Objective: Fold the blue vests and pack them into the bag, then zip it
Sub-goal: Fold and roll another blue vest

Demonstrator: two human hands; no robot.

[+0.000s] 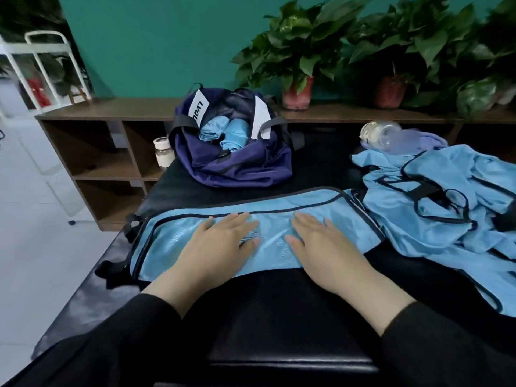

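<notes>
While bag (237, 160) gapes – L hand (220, 241), R hand (321, 244) flat, fingers straight on vest (167, 241).

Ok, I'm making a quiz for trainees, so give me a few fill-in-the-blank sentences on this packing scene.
1. Both hands, left hand and right hand, press flat on a folded blue ____.
2. The navy bag stands ____, with blue cloth inside.
3. The heap of unfolded vests lies to the person's ____.
4. The potted plants stand on a wooden ____.

Missing words: vest; open; right; shelf
</notes>
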